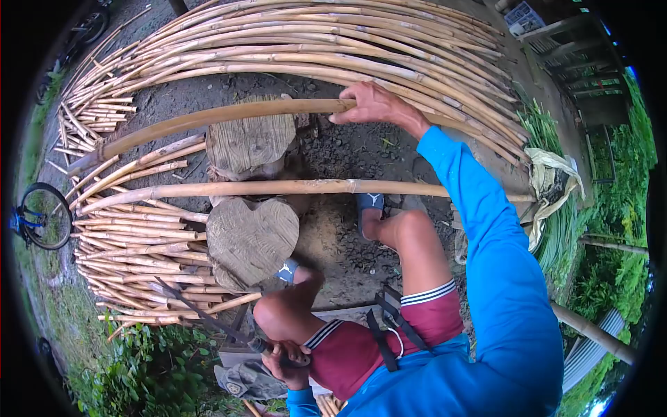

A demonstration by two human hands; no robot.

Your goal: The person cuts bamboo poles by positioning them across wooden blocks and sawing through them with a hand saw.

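Observation:
My right hand (375,105) is closed round the near end of a long split bamboo strip (229,113). The strip runs left across the top of a wooden chopping block (249,142). Low at the left, beside my knee, my left hand (286,360) is wrapped round the handle of a machete (208,316). Its dark blade points up and left over cut bamboo. Between the hands, a bamboo pole (299,187) lies crosswise along the far edge of a heart-shaped stump (251,243).
Many long bamboo poles (333,42) lie across the ground ahead. A stack of cut bamboo (146,250) sits left of the stump. Pale sacking (552,187) is at the right, a bicycle (45,215) at the far left. A cap (243,381) lies below the machete.

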